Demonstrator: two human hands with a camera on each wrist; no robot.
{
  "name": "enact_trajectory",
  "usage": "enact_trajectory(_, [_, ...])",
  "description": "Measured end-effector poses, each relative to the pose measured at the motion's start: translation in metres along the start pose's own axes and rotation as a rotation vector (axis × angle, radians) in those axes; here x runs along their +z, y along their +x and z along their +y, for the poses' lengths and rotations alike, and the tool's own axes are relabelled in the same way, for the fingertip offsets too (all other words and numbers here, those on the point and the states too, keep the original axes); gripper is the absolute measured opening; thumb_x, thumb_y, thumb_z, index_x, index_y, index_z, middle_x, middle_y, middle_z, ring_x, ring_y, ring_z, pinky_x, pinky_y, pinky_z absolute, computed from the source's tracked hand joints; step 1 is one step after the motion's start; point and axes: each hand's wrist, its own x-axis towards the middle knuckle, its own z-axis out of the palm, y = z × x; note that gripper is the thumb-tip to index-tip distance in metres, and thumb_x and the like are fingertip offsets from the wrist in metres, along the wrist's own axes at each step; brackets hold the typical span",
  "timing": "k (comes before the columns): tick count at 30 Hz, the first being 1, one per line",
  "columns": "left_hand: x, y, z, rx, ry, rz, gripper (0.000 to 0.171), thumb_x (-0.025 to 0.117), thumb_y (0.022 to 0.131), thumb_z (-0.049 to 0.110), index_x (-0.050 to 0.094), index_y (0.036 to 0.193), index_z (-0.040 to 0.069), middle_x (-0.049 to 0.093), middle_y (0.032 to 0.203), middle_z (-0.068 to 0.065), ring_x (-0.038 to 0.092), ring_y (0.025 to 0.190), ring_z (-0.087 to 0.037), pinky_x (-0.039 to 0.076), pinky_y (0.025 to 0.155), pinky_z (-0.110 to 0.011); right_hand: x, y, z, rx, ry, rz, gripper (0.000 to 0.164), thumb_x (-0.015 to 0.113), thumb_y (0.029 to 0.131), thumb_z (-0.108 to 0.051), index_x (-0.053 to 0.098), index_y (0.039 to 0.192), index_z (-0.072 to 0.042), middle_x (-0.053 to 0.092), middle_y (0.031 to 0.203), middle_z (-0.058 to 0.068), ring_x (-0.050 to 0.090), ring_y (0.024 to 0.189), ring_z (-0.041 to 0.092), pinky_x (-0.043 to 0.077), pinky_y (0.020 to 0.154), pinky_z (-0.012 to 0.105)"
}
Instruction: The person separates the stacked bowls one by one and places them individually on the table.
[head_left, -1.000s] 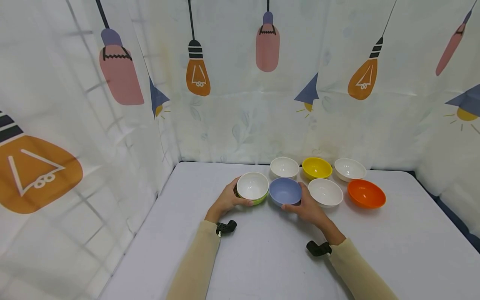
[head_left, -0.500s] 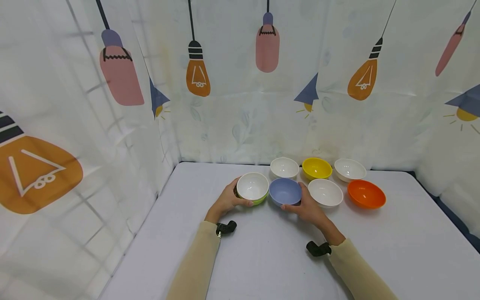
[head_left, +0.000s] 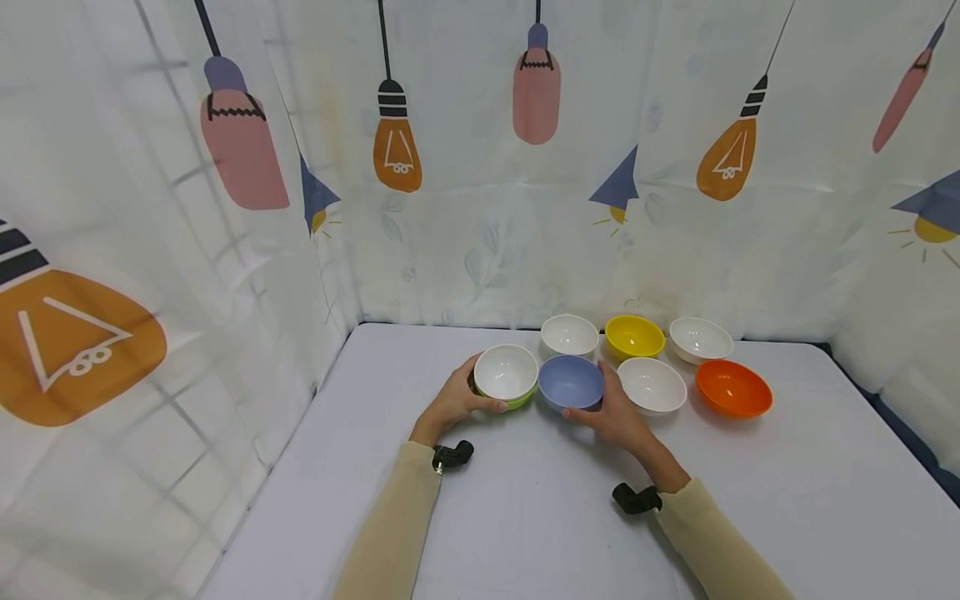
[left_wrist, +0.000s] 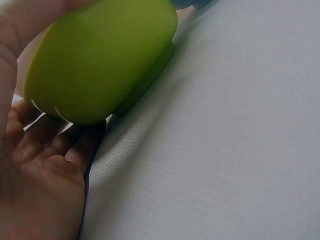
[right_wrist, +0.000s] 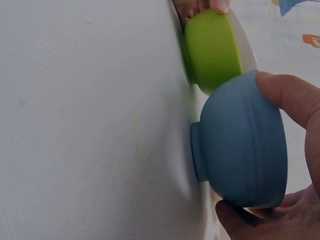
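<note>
A white bowl [head_left: 506,372] sits nested in a green bowl [head_left: 519,402]. My left hand [head_left: 455,397] grips this pair from the left, thumb along the near side. Seen from the left wrist, the green bowl [left_wrist: 105,60] stands close over the white cloth, with the fingers curled under its far side. To the right, my right hand [head_left: 618,417] holds a blue bowl [head_left: 572,383], thumb in front and fingers behind. The right wrist view shows the blue bowl [right_wrist: 240,140] right beside the green bowl [right_wrist: 212,50], its foot at the cloth.
Behind and to the right stand a white bowl [head_left: 569,335], a yellow bowl [head_left: 634,336], another white bowl [head_left: 701,339], a third white bowl [head_left: 652,385] and an orange bowl [head_left: 732,387]. A white cloth covers the table [head_left: 525,517]. A patterned curtain [head_left: 465,233] hangs behind the table.
</note>
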Motion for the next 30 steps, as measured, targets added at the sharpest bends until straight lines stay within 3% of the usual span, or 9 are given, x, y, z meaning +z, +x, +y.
enact_trajectory(12, [0.0,0.001,0.0,0.0,0.009,-0.007,0.106,0.097,0.066,0.009,0.041,0.155,0.023,0.051,0.151,-0.003,0.049,0.14,-0.025,0.039,0.119,-0.046,-0.004,-0.005,-0.008,-0.089,-0.019,0.057,0.124,0.087,0.082,-0.037,-0.002,0.163,-0.008,0.014,0.167,0.026,0.031,0.147,0.048,0.032,0.118,0.065])
enact_trajectory(21, [0.0,0.0,-0.001,-0.005,0.004,-0.002,0.105,0.096,0.067,0.007,0.04,0.155,0.023,0.051,0.152,-0.005,0.048,0.141,-0.027,0.038,0.12,-0.048,-0.009,-0.009,-0.019,-0.1,-0.035,0.091,0.113,0.087,0.082,-0.035,0.011,0.161,-0.008,0.022,0.164,0.025,0.031,0.148,0.047,0.032,0.118,0.066])
enact_trajectory(30, [0.0,0.0,0.0,-0.012,0.004,-0.001,0.106,0.097,0.066,0.01,0.04,0.155,0.023,0.051,0.152,-0.003,0.047,0.142,-0.026,0.037,0.12,-0.048,-0.009,-0.013,-0.03,-0.17,-0.024,0.077,0.099,0.084,0.085,-0.033,0.023,0.159,-0.009,0.03,0.161,0.021,0.037,0.143,0.045,0.038,0.115,0.066])
